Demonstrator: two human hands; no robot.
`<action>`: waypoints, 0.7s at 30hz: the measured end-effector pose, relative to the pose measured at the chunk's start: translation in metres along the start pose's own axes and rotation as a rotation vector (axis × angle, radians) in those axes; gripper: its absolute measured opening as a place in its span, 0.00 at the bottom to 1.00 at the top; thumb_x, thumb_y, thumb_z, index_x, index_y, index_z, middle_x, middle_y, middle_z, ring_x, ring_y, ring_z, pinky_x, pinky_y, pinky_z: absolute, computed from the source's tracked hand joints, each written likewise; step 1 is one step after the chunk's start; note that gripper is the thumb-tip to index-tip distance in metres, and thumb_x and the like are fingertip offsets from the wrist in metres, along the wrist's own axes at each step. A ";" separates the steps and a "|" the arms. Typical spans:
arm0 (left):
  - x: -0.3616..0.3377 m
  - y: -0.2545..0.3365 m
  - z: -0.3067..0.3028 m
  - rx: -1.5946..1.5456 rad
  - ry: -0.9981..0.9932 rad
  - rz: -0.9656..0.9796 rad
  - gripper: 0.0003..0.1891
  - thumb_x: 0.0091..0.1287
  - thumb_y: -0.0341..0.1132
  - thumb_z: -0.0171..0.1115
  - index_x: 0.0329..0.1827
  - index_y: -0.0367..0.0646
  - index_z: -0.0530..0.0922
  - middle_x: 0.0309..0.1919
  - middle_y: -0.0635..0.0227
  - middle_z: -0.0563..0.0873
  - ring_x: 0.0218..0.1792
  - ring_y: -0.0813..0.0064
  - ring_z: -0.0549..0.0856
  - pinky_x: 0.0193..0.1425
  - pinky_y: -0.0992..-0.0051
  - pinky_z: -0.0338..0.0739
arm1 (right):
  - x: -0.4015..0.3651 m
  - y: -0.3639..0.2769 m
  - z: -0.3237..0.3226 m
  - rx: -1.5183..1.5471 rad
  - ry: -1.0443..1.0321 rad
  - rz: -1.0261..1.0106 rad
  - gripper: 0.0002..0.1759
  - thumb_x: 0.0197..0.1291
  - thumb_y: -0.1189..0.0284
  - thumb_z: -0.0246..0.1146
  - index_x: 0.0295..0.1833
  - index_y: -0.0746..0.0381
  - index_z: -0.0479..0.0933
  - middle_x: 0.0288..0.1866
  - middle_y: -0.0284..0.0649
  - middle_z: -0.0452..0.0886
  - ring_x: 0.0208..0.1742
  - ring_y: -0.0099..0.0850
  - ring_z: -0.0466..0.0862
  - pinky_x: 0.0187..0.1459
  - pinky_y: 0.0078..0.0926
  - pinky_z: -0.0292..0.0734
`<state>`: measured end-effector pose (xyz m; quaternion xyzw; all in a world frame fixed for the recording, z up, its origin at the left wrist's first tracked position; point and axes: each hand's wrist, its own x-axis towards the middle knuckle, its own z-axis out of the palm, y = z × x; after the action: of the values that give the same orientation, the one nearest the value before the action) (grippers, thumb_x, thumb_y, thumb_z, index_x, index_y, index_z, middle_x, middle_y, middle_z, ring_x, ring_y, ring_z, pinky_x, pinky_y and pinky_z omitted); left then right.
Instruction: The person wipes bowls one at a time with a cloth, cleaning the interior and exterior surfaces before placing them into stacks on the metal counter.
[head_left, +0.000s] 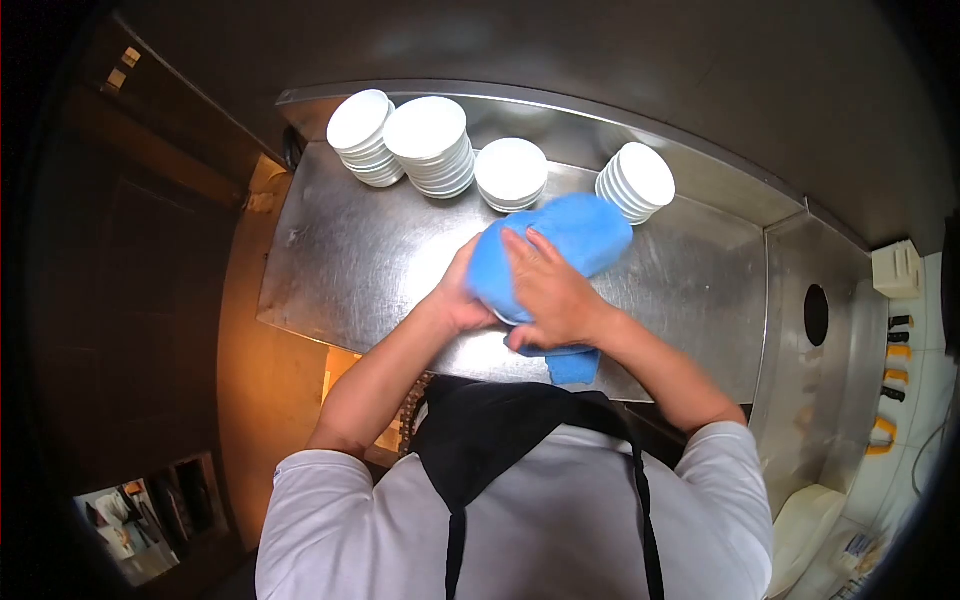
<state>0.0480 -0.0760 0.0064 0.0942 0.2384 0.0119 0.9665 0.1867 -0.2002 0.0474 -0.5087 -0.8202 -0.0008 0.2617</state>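
Observation:
Both my hands work a blue cloth (585, 228) over the steel counter (340, 270). My right hand (550, 290) presses flat on top of the cloth. From the left side, my left hand (458, 295) grips the bundle. A thin white edge shows at the cloth's lower rim between my hands, so a white dish seems wrapped inside, mostly hidden. A tail of the cloth (572, 366) hangs down near the counter's front edge.
Several stacks of white dishes line the back of the counter: two tall stacks (362, 122) (425, 130) at left, a low stack (510, 168) in the middle, a tilted stack (645, 172) at right. A round hole (816, 314) opens in the raised steel section to the right.

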 end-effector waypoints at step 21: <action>-0.008 -0.003 0.007 0.253 0.088 -0.101 0.27 0.70 0.53 0.52 0.62 0.40 0.76 0.58 0.53 0.82 0.57 0.59 0.84 0.67 0.56 0.76 | -0.029 0.025 0.024 -0.140 -0.219 -0.243 0.39 0.57 0.42 0.63 0.55 0.69 0.76 0.61 0.54 0.78 0.70 0.47 0.72 0.77 0.51 0.51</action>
<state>0.0436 -0.0806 0.0157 0.2027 0.2849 -0.0629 0.9348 0.2074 -0.2056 0.0071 -0.4198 -0.8973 -0.0342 0.1324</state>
